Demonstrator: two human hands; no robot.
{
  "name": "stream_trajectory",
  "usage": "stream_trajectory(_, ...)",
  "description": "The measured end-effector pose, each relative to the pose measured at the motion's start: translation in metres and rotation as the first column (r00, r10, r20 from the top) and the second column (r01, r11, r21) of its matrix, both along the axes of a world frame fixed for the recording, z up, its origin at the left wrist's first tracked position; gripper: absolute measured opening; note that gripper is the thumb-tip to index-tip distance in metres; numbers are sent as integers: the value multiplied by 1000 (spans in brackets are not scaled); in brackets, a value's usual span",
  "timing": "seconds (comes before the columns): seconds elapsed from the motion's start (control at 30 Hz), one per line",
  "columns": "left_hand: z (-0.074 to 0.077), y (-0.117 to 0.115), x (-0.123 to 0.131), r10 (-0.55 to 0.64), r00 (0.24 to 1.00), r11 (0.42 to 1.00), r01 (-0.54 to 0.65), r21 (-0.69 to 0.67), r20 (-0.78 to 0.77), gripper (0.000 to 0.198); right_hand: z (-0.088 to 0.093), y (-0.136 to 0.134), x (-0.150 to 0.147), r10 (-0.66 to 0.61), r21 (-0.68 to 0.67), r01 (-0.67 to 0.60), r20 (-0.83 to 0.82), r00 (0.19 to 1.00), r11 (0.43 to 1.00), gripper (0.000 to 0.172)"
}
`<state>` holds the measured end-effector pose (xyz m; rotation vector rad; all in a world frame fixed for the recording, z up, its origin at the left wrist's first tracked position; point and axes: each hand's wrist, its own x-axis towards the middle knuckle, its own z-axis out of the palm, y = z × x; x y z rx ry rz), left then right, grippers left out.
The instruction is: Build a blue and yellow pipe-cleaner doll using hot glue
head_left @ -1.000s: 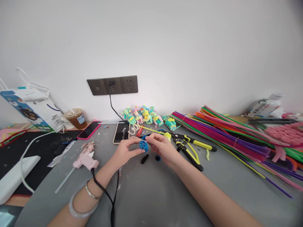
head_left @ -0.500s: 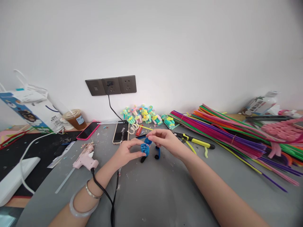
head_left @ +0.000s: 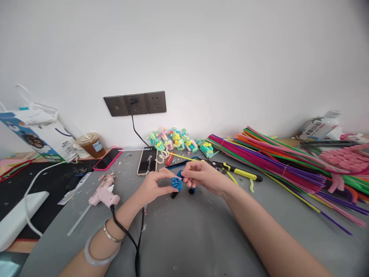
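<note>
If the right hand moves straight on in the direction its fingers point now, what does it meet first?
The right hand points left at the blue fuzzy piece that it pinches, so that comes first; beyond is the left hand, also gripping it, as far as depth shows.

Left hand (head_left: 152, 187), right hand (head_left: 205, 177): facing pinch grips

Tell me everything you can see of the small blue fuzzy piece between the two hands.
The blue fuzzy piece is small, rounded and bright blue, with a ruffled, fluffy surface that looks like coiled chenille stem. A darker blue bit sits at its upper edge. It is held just above the grey table. The left hand pinches it from the left between thumb and fingers; the right hand grips its upper right side with the fingertips. Its far side is hidden.
</note>
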<state>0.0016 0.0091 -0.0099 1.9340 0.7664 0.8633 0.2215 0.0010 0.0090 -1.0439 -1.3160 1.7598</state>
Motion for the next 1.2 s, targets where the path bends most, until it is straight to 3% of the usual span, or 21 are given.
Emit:
stream_trajectory(0.17, -3, 1, 0, 20, 1000, 999, -20, 28, -9, 25, 1, -2, -2, -63, 25, 63, 33, 997, 998, 42)
stream_trajectory(0.37, -4, 1, 0, 27, 999, 1000, -27, 10, -24, 25, 3, -2, -1, 1, 47, -4, 53, 999, 999, 42)
stream_trajectory(0.57, 0, -1, 1, 9, 999, 1000, -9, -1, -50, 23, 1, -1, -1, -50, 127, 36, 112, 992, 991, 44)
stream_trajectory(0.83, 2, -2, 1, 2, 998, 1000, -3, -3, -66, 21, 6, -2, 3, 11, 88, -28, 184, 983, 996, 36)
stream_trajectory(1.2, 4, -3, 3, -27, 996, 1000, 27, -9, -84, 24, 4, 0, 6, -29, 133, 5, 175, 984, 991, 33)
